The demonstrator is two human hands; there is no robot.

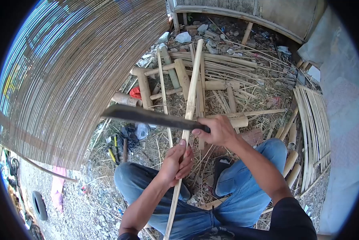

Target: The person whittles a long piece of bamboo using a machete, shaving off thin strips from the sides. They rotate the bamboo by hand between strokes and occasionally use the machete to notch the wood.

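A long pale bamboo strip (194, 86) runs from my lap up past the middle of the view. My left hand (177, 163) is closed around its lower part, thumb on top. In my right hand (217, 131) is a machete (147, 116), its dark, broad blade pointing left. The blade crosses over the strip a little above my left hand, and my fingers wrap its handle. Most of the handle is hidden inside my right fist. Below both hands are my legs in blue jeans (243, 180), bent in a low seat.
Bamboo poles joined as a frame (162, 76) lie ahead among loose strips and straw. A slatted bamboo screen (79, 72) hangs at the left, with pliers (114, 151) on the ground below it. A slatted bamboo panel (313, 128) leans at the right beside pale sheeting (345, 120).
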